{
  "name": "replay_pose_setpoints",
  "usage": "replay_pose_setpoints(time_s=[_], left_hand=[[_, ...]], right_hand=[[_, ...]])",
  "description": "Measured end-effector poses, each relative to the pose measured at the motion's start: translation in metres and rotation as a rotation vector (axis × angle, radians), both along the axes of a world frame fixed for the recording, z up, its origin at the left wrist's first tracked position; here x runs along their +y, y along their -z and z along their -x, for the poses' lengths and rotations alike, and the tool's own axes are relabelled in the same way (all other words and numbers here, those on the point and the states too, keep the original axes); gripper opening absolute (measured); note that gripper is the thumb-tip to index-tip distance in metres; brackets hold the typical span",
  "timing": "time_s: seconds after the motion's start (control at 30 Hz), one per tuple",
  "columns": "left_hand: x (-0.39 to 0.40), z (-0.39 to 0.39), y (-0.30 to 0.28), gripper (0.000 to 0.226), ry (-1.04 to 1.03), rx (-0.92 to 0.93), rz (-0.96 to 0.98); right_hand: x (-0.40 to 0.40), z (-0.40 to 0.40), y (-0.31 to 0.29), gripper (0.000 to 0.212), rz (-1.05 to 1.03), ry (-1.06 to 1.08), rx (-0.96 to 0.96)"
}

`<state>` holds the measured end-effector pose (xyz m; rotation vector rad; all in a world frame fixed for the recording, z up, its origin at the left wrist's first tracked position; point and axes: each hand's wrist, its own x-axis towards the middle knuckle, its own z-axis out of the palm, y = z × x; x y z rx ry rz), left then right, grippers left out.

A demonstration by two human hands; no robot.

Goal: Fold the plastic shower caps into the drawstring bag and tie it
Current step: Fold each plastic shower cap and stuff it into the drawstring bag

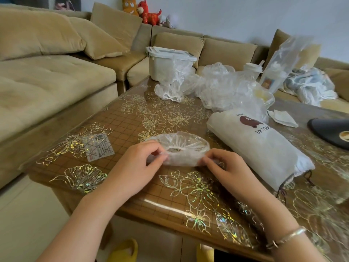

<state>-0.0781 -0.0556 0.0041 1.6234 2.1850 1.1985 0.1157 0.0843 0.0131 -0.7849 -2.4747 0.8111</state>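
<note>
At nine o'clock from the hands a small card (99, 146) lies flat on the table (132, 118), well apart from the work. The left hand (138, 165) sits just left of centre, fingers curled, pinching the left end of a clear cap (181, 148) between thumb and fingertips. The cap lies on the table at the middle of the view, flattened into a long oval with its gathered opening facing up. At its three o'clock end the right hand (224, 167) pinches the other edge the same way, fingers bent and closed on the plastic. This looks like the folding step: the cap is stretched flat between the two hands and seems not yet doubled over. The next move likely calls for bringing one pinched end across to the other, or rolling the near edge away, and pressing out trapped air, since the thin film will spring back if let go. At two o'clock from the right hand lies the bag (258, 148), already bulging, its mouth and cord (285, 186) pointing toward five o'clock, near the right wrist. Beyond it, at twelve to one o'clock, a heap of loose caps (222, 87) waits beside a white tub (166, 61).
</note>
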Motion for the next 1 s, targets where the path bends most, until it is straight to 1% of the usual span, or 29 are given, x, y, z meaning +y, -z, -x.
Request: replay_pose_setpoints(time_s=[0.1,0.13,0.23,0.3,0.4,0.5,0.6,0.77,0.93,0.97,1.0], left_hand=[[0.000,0.001,0.000,0.027,-0.045,-0.118,-0.050],[0.000,0.001,0.001,0.031,-0.063,-0.130,-0.066],[0.004,-0.002,0.000,0.039,-0.131,-0.102,-0.076],[0.009,-0.004,0.000,0.041,-0.185,-0.084,-0.054],[0.015,-0.006,0.001,0.040,-0.283,0.006,0.010],[0.021,-0.007,-0.001,0.038,-0.373,0.128,0.105],[0.026,-0.006,-0.001,0.037,-0.429,0.191,0.165],[0.031,-0.003,0.001,0.036,-0.508,0.254,0.195],[0.032,-0.001,-0.001,0.032,-0.615,0.350,0.273],[0.031,0.000,-0.001,0.029,-0.620,0.371,0.258],[0.030,0.001,-0.001,0.025,-0.603,0.393,0.198]], right_hand=[[0.001,0.001,-0.003,0.022,0.033,0.023,0.045],[0.001,0.002,-0.003,0.024,0.052,0.034,0.060],[0.003,0.010,-0.004,0.027,0.065,0.092,0.073],[0.005,0.016,-0.002,0.029,0.036,0.142,0.029],[0.006,0.022,0.002,0.032,0.005,0.204,-0.057],[0.007,0.028,0.006,0.034,-0.087,0.254,-0.105],[0.008,0.035,0.007,0.032,-0.185,0.279,-0.190],[0.005,0.043,0.005,0.026,-0.334,0.294,-0.291],[0.005,0.049,0.004,0.025,-0.384,0.319,-0.372],[0.005,0.049,0.004,0.025,-0.401,0.323,-0.373],[0.005,0.049,0.004,0.026,-0.418,0.326,-0.374]])
